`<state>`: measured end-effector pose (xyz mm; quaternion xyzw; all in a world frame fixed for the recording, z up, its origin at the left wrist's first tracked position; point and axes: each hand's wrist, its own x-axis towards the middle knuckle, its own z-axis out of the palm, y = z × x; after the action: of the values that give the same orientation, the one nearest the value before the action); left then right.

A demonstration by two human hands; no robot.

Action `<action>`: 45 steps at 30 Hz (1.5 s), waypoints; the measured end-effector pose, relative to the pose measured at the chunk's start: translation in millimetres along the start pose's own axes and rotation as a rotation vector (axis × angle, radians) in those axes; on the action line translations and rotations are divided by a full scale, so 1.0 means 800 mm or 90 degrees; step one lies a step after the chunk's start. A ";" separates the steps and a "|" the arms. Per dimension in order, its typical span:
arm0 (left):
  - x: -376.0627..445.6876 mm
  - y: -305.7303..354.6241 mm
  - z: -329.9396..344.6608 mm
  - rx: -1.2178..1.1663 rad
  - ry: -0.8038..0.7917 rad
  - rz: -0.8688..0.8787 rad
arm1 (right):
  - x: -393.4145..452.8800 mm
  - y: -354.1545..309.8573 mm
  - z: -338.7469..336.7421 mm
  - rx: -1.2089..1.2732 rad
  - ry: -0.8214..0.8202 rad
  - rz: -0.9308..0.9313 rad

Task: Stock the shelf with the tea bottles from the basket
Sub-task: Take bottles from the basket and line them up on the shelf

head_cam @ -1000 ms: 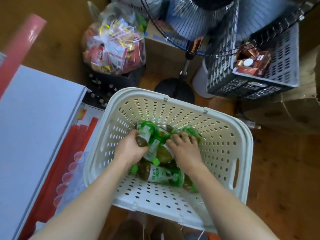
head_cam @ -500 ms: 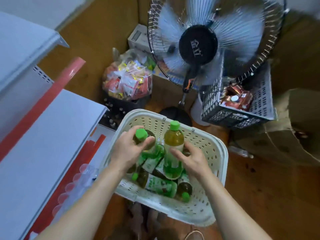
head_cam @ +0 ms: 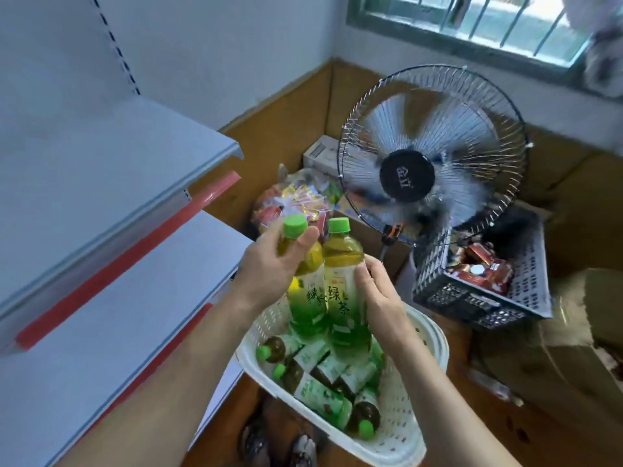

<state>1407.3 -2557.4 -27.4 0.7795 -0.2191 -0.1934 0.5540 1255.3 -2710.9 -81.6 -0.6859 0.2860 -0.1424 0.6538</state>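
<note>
Left hand: the left hand point(head_cam: 269, 267) is wrapped round the neck and shoulder of a clear plastic tea bottle with a bright green cap point(head_cam: 305, 284), fingers curled just under the cap; that high grip keeps it upright and leaves the base free to set down.
Right hand: the right hand point(head_cam: 377, 298) grips a second green-capped tea bottle with a green-and-white label point(head_cam: 342, 291) at mid-body, fingers curled round the label side, steadying it from the right.
The pair: both bottles are upright, side by side and touching, held above the basket; carrying 2 at once looks like a way to halve the trips.
Basket: the white perforated plastic basket point(head_cam: 418, 412) sits on the floor below the hands, close beside the shelf so the reach stays short.
Remaining stock: several more tea bottles point(head_cam: 323, 375) lie on their sides in a heap inside it, so plenty is left to do.
Shelf: the grey metal shelf boards with red price strips point(head_cam: 111, 298) stand to the left; no bottle shows on the boards in view.
Surroundings: a wire-caged floor fan point(head_cam: 431, 163) stands behind the basket, a dark plastic crate of red packets point(head_cam: 482, 291) to the right.
Next move, my call: swing both left and land them base-first on a board.
</note>
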 end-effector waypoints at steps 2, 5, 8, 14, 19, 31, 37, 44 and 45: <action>-0.010 0.012 -0.014 0.001 0.026 0.012 | -0.001 -0.014 0.013 0.013 -0.017 -0.015; -0.026 0.028 -0.040 0.026 0.075 0.019 | -0.002 -0.034 0.035 0.005 -0.075 -0.032; -0.043 0.040 -0.074 0.036 0.118 0.025 | -0.006 -0.056 0.059 -0.035 -0.086 -0.067; -0.086 0.065 -0.157 0.026 0.224 0.076 | -0.032 -0.112 0.127 0.009 -0.129 -0.167; -0.154 0.085 -0.247 0.039 0.323 0.094 | -0.068 -0.165 0.205 -0.006 -0.166 -0.253; -0.326 0.079 -0.434 0.058 0.554 0.114 | -0.173 -0.225 0.418 -0.036 -0.360 -0.366; -0.356 0.060 -0.495 0.096 0.613 0.082 | -0.184 -0.241 0.500 -0.008 -0.435 -0.385; -0.341 0.031 -0.559 0.157 0.655 0.075 | -0.150 -0.247 0.591 0.014 -0.511 -0.390; -0.337 0.026 -0.566 0.163 0.656 0.075 | -0.144 -0.245 0.603 0.019 -0.517 -0.384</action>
<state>1428.0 -2060.8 149.4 0.8212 0.0161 0.2743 0.5001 1478.5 -2254.1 80.2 -0.7287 -0.2047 -0.0507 0.6515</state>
